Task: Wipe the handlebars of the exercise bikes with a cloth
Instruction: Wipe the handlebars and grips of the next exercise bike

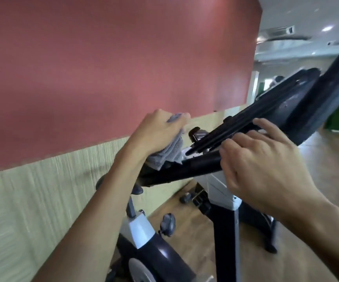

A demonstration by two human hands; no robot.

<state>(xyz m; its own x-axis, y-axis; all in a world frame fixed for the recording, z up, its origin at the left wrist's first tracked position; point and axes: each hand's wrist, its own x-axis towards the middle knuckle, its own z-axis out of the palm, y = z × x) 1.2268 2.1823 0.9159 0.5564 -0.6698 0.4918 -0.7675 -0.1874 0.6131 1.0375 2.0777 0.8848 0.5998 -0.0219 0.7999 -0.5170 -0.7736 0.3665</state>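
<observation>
**Cloth on the left end of the handlebar, right hand steadying the other side**

From my feed, the left hand (160, 135) is curled around a grey cloth (169, 153), fingers wrapped over the top so that folds of fabric bunch out beneath the palm. The cloth sits pressed against the left part of the black handlebar (195, 165) of the exercise bike (144, 237), close to the wall side. A bit of cloth also pokes out above the knuckles.

The right hand (266, 167) rests on the right stretch of the same handlebar, its fingers bent and laid over the bar and against the lower edge of the black console (286, 104) that tilts up and away to the right. I cannot tell if those fingers truly close around the bar or only lie upon it.

Below the bar I see the bike's white and black frame, a round adjustment knob (167, 222), and the wooden floor (184, 210). Behind stands a red wall (103, 68) above a pale green panel (32, 200).
</observation>
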